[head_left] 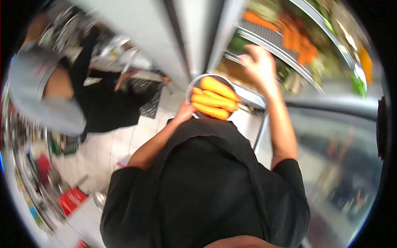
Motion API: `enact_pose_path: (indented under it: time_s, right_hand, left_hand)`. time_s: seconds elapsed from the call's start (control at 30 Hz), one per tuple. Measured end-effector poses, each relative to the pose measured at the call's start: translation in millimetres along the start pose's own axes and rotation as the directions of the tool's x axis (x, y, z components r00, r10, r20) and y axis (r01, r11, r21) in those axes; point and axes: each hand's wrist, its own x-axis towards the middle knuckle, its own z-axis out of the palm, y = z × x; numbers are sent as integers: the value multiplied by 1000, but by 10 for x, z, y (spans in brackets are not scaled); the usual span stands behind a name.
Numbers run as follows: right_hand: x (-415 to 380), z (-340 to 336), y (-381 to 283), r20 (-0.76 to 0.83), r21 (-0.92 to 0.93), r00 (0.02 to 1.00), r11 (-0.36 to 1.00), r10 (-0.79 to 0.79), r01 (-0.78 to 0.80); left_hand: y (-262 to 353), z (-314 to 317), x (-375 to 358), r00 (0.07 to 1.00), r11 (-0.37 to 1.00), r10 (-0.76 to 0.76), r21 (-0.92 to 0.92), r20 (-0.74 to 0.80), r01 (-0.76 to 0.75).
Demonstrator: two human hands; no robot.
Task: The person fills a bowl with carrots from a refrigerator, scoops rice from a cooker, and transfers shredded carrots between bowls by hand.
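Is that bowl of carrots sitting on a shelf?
No, the left hand holds the bowl of carrots up in the air, short of the shelves.

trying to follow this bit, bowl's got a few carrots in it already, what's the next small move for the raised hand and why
Probably a short reach onward into the shelf to take another carrot. The right hand is raised with fingers spread, holding nothing, right at the shelf edge where more orange produce lies. The left hand holds the metal bowl with the carrots just below it. Blur hides the exact target.
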Motion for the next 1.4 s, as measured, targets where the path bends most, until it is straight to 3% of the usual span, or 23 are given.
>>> enact_pose_path:
  time_s: [0.03, 0.07, 0.1, 0.13, 0.17, 0.2, 0.23, 0.33, 0.5, 0.57, 0.7, 0.73, 0.77, 0.83, 0.9, 0.97, 1.0, 1.03, 1.07, 1.1, 1.17, 1.33, 1.4]
  right_hand:
    - [241, -71, 129, -13, -35, 1000, 999, -16, 16]
    - [485, -36, 202, 14, -162, 998, 985, 57, -54]
    - [705, 44, 396, 147, -8, 972, 982, 186, -187]
    - [1020, 384, 1022, 147, -161, 971, 973, 190, -166]
    - [1253, 617, 1530, -4, -235, 979, 952, -203, 196]
    - [1337, 668, 1495, -29, -387, 999, 922, 20, -30]
    - [1472, 626, 1642, 83, -265, 995, 964, 54, -30]
    - [1414, 494, 1249, -56, -445, 998, 895, 5, -29]
    - [1277, 372, 735, -38, -543, 966, 807, 255, -235]
    - [1323, 293, 817, 107, -595, 962, 792, 249, -139]
    - [1149, 206, 897, 31, -461, 985, 877, 167, -134]
    - [1119, 246, 1221, -35, -427, 998, 904, -56, 36]
    - [886, 243, 1050, -252, -274, 965, 962, -67, -4]
    - [481, 83, 808, -289, -292, 955, 944, 67, -154]
    - [-119, 98, 423, -312, -19, 936, 985, 159, -174]
    - [-725, 267, 175, -269, -114, 933, 954, 239, -277]
    - [-1075, 491, 128, -225, 187, 921, 942, 316, -278]
    - [-1300, 496, -344, -173, 88, 911, 927, 375, -365]
    - [-1560, 650, -370, -99, 122, 893, 896, 438, -426]
    - [-1807, 761, -402, -34, 180, 907, 895, 419, -407]
    - [-2110, 890, -622, 77, 186, 873, 853, 482, -488]
    - [-2143, 1029, -1367, 25, 403, 960, 876, 280, -266]
    - [-2197, 970, -1538, 62, 293, 996, 953, 62, -78]
  left_hand:
    - [24, -63, -35, 994, 977, -93, 188, -59, 102]
    - [304, -18, -103, 968, 719, -229, 652, -105, 241]
    - [-33, -146, -20, 987, 863, -92, 484, -136, 147]
    - [-40, -139, -42, 983, 892, -7, 442, -185, 90]
    - [-34, -129, -53, 969, 913, 78, 408, -233, 25]
    - [-102, -134, -10, 963, 933, 201, 335, -180, -133]
    - [-153, -159, 28, 940, 921, 325, 262, -103, -290]
    - [-286, -301, -1, 945, 930, 296, 267, -141, -251]
    - [-376, -630, -183, 964, 969, 173, 209, -202, -130]
    - [-405, -717, -256, 965, 978, 147, 177, -217, -110]
    - [-446, -898, -372, 961, 989, 104, 125, -257, -74]
    - [-254, -913, -542, 961, 995, 26, 104, -274, 3]
    - [-40, -925, -725, 956, 994, -52, 82, -290, 79]
    - [-121, -1026, -748, 961, 998, -20, 46, -276, 34]
    - [-175, -1121, -786, 953, 996, 34, 94, -303, -5]
    - [-148, -1198, -819, 934, 962, 220, 222, -283, -159]
    - [-196, -1245, -781, 905, 917, 353, 280, -238, -285]
    - [378, -1184, -1109, 979, 887, 6, 454, -206, 90]
    - [434, -1194, -1128, 974, 978, -29, 195, -226, 74]
    - [-192, -1406, -841, 940, 971, -205, 60, -273, 229]
    - [-246, -1435, -783, 952, 989, -109, 65, -287, 133]
    - [-45, -1297, -884, 967, 992, -120, 7, -224, 125]
    - [-125, -1309, -1045, 983, 994, -81, 60, -167, 92]
